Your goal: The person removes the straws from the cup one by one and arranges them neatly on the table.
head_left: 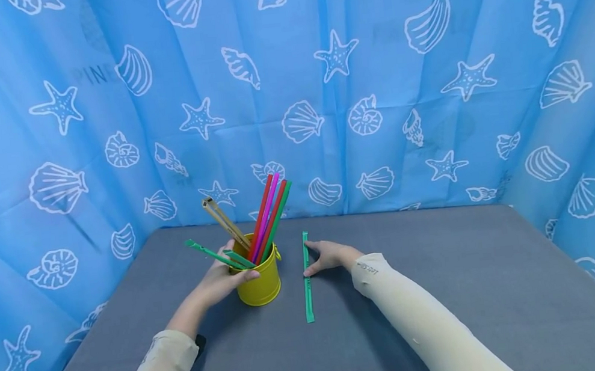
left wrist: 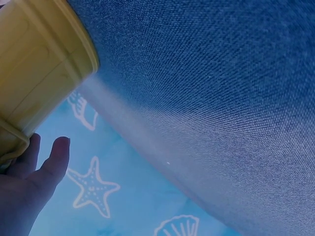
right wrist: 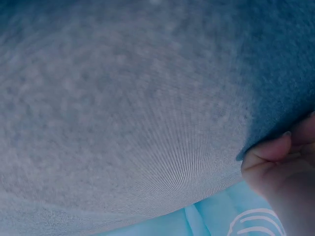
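A blue curtain (head_left: 287,84) printed with white shells and starfish fills the far side, behind a grey worktop (head_left: 450,290). Two cream sleeves (head_left: 426,323) reach in from the near edge. Left of centre stands a yellow bucket (head_left: 264,285), with the left hand (head_left: 220,281) curved around its left side, thumb across the near face. Right of the bucket, the right hand (head_left: 332,255) has thumb and forefinger parted, their tips at a flat green stick (head_left: 308,290) without a visible pinch. That stick lies on the worktop, running near to far. It looks very light, thin and bendable, perhaps slick; its middle seems the best hold. The bucket looks rigid and light, best steadied around its wall. Inside it lean red sticks (head_left: 261,216), a magenta stick (head_left: 266,213), tan sticks (head_left: 223,222) and more green ones. The right sleeve bears small script, seemingly starting "Lets"; faint "PINE" shows through the curtain; the stick's print is unreadable.
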